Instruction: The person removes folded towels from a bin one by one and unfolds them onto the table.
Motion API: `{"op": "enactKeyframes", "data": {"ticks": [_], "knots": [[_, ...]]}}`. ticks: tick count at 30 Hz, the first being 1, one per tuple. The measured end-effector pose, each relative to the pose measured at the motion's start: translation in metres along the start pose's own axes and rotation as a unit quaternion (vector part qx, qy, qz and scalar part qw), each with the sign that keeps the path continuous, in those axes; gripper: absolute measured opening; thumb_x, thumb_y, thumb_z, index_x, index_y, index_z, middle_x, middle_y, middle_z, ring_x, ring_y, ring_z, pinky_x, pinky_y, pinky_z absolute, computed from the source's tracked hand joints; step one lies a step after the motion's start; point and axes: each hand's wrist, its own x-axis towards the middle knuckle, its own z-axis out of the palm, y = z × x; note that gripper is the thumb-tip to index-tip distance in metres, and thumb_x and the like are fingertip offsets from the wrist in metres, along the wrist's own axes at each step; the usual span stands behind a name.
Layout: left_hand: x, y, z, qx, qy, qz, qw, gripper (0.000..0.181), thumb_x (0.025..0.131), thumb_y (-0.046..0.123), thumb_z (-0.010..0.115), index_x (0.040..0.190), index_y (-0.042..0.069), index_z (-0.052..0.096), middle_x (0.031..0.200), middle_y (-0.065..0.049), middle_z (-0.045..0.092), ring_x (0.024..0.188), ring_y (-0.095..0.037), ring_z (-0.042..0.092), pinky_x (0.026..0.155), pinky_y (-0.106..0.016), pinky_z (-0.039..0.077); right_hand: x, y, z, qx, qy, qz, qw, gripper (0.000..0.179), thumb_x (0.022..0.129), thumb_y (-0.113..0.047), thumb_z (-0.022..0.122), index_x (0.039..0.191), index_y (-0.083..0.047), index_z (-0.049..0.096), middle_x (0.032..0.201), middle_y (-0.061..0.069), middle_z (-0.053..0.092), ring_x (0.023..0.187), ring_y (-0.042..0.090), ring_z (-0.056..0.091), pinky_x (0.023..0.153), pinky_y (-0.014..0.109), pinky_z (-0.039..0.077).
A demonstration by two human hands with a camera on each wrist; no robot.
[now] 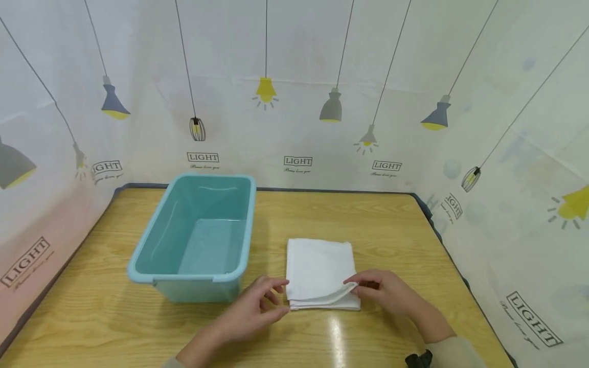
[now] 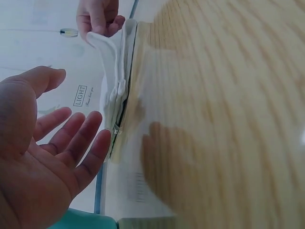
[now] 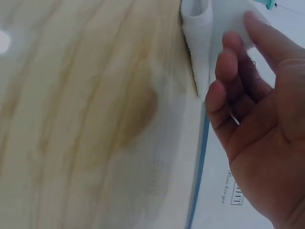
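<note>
A white cloth (image 1: 317, 268), folded into a layered square, lies on the wooden table in the head view. My right hand (image 1: 388, 291) pinches its near right corner between thumb and fingertips, lifting the upper layers off the bottom one. In the left wrist view the raised layers of the cloth (image 2: 114, 71) show edge-on below the right hand (image 2: 98, 16). My left hand (image 1: 250, 312) is at the cloth's near left edge, fingertips beside or just touching it, fingers loosely bent with nothing in them. The right wrist view shows the right hand (image 3: 262, 95) with the cloth (image 3: 198, 38) at its fingertips.
A light blue plastic basin (image 1: 221, 278) stands left of the cloth, its inside bare. The wooden table (image 1: 368, 220) is enclosed on three sides by a pale curtain (image 1: 299, 128) printed with lamps. A black band (image 1: 418, 359) sits at the right wrist.
</note>
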Motion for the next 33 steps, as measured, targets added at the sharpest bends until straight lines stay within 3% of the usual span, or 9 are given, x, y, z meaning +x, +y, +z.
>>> {"op": "enactKeyframes", "data": {"ticks": [5,8,12,17,22,27,33], "knots": [[0.001,0.002,-0.001,-0.003,-0.001,-0.009,1.0000,0.036,0.103,0.027,0.079,0.130,0.007,0.067,0.126,-0.011,0.062,0.110,-0.023,0.067,0.089,-0.025,0.059,0.009,0.001,0.000,0.092,-0.001,-0.005,0.9957,0.031,0.112,-0.024,0.066,0.137,-0.007,0.074,0.107,0.010,0.083,0.088,0.017,0.076,0.074,0.035,0.063],[0.001,0.002,-0.001,-0.001,-0.006,-0.010,0.9999,0.026,0.101,0.029,0.081,0.115,0.012,0.067,0.119,-0.006,0.063,0.108,-0.018,0.066,0.089,-0.026,0.058,0.016,0.003,0.002,0.135,0.007,-0.025,0.9906,0.031,0.113,-0.021,0.064,0.137,-0.003,0.071,0.116,0.016,0.083,0.096,0.019,0.080,0.081,0.037,0.065],[0.002,-0.001,-0.002,0.027,-0.031,0.021,0.9989,0.017,0.100,0.031,0.082,0.105,0.017,0.074,0.108,0.000,0.067,0.101,-0.010,0.064,0.087,-0.027,0.055,0.025,0.001,0.004,0.173,0.026,-0.042,0.9837,0.031,0.114,-0.022,0.061,0.138,-0.002,0.068,0.127,0.021,0.079,0.111,0.018,0.081,0.095,0.036,0.065],[0.007,-0.006,0.000,0.085,-0.071,0.066,0.9917,0.022,0.104,0.033,0.078,0.120,0.019,0.085,0.106,-0.002,0.066,0.097,-0.011,0.060,0.086,-0.026,0.051,0.034,-0.003,0.003,0.217,0.056,-0.057,0.9728,0.034,0.115,-0.021,0.059,0.141,0.001,0.064,0.135,0.028,0.074,0.119,0.016,0.079,0.102,0.032,0.062],[0.017,-0.009,0.003,0.144,-0.058,0.045,0.9868,0.028,0.108,0.033,0.072,0.133,0.026,0.082,0.107,0.002,0.061,0.093,-0.009,0.050,0.081,-0.024,0.043,0.041,-0.006,0.000,0.238,0.073,-0.077,0.9654,0.035,0.116,-0.020,0.057,0.143,0.002,0.061,0.142,0.032,0.068,0.121,0.014,0.077,0.103,0.032,0.062],[0.031,-0.013,0.005,0.189,-0.028,0.047,0.9803,0.035,0.105,0.030,0.076,0.139,0.023,0.078,0.101,0.000,0.059,0.083,-0.005,0.044,0.073,-0.022,0.040,0.045,-0.006,-0.001,0.244,0.082,-0.069,0.9638,0.036,0.116,-0.021,0.057,0.143,0.003,0.062,0.142,0.027,0.071,0.122,0.013,0.077,0.103,0.031,0.061],[0.041,-0.013,0.007,0.217,-0.040,0.023,0.9751,0.039,0.099,0.033,0.083,0.138,0.025,0.079,0.095,0.004,0.055,0.074,-0.005,0.042,0.066,-0.022,0.038,0.053,-0.008,-0.007,0.238,0.096,-0.053,0.9650,0.037,0.116,-0.027,0.058,0.143,-0.002,0.063,0.143,0.017,0.073,0.126,0.012,0.075,0.107,0.026,0.058]]}}
